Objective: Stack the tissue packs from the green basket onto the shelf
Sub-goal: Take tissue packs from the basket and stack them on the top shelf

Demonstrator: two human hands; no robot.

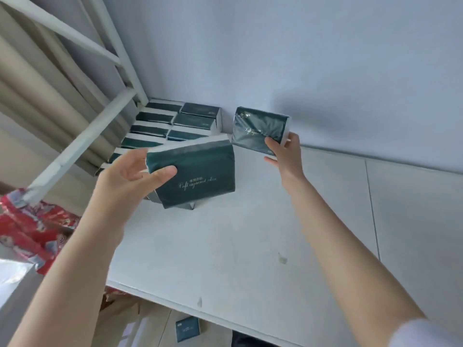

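Nearest, at five o'clock: white sleeve [426,333] and bare right forearm, slanting up toward one o'clock. Matching left forearm from seven o'clock, slanting up toward ten.

At ten o'clock of centre, left hand [127,176], fingers spread and only half closed, pinching the left end of a dark green tissue pack [203,176]: thumb flat on the printed front, fingers behind the edge. Held tilted, gold script facing the camera, over the white shelf [238,246]. Cannot tell whether its lower corner touches the board or another pack beneath.

At one o'clock, right hand [284,154], curled round the right end of a second tissue pack [255,127], thumb on the front, fingers behind. Held nearly upright, just beside the grey-blue wall [313,58], low over the shelf's back edge. Contact with the shelf not discernible.

At eleven o'clock, in the shelf's far corner, stacked packs [190,118] in two columns of rows, touching one another, hard against the wall and the white frame bars [82,144].

Beyond the bars, at nine to ten o'clock, beige curtain [37,96]. At eight o'clock, below shelf level, red patterned cloth [30,221]. At six o'clock, under the shelf's front edge, one loose pack [188,328] on the floor. Small stain [282,259] on the board at four o'clock of centre.
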